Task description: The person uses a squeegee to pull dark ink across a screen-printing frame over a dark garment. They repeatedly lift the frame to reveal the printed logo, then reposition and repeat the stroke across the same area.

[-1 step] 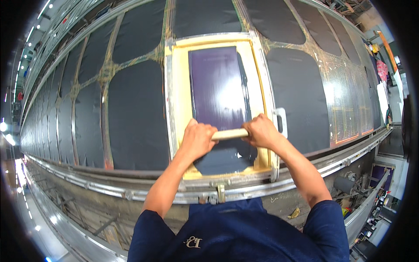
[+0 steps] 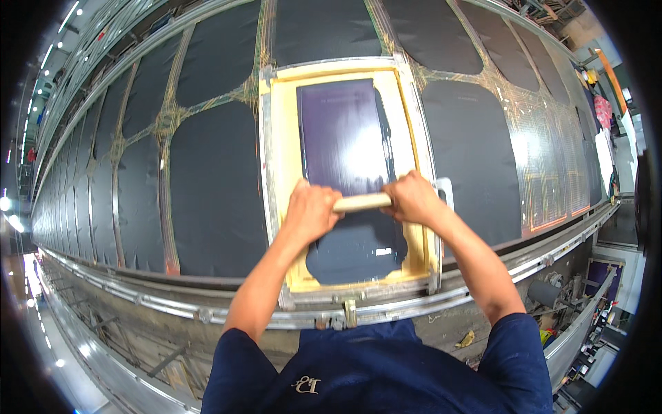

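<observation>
bar [image 2: 363, 202] between the hands [image 2: 314, 208]

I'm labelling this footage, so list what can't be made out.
Head view: ends of the pale bar, covered by the left hand and right hand.
Head view: surface beneath the framed screen, hidden by its dark coating.
Head view: lower-right clutter, too small to identify.

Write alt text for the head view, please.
Two bare hands grip a pale, wooden-looking bar across a dark, glossy surface inside a rectangular metal frame with yellow borders. Flat black panels extend on both sides.
</observation>
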Demonstrator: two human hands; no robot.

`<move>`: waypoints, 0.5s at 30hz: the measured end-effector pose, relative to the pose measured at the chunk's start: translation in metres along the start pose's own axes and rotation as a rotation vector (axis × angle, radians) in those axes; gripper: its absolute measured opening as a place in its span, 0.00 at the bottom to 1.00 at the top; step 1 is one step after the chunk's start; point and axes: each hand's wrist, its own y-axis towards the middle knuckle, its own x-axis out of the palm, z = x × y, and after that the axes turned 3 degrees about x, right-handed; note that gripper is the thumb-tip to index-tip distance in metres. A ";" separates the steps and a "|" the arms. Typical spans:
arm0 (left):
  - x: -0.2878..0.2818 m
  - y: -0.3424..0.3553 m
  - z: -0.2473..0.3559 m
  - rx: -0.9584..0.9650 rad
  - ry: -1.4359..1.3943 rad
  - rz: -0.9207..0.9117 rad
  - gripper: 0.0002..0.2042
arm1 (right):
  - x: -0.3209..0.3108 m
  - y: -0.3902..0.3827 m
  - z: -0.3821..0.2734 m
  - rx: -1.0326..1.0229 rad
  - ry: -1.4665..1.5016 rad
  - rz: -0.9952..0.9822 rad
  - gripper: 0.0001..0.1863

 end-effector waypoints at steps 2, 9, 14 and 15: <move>-0.014 0.062 -0.038 0.028 0.031 0.060 0.12 | -0.025 0.059 0.041 0.017 -0.001 0.035 0.14; -0.070 0.230 -0.149 -0.009 0.192 0.127 0.23 | -0.103 0.232 0.133 0.084 0.078 0.059 0.19; -0.077 0.275 -0.179 -0.055 0.069 0.021 0.24 | -0.115 0.276 0.158 0.126 0.172 -0.016 0.20; -0.077 0.275 -0.180 -0.078 0.057 0.014 0.23 | -0.115 0.276 0.157 0.112 0.146 -0.004 0.20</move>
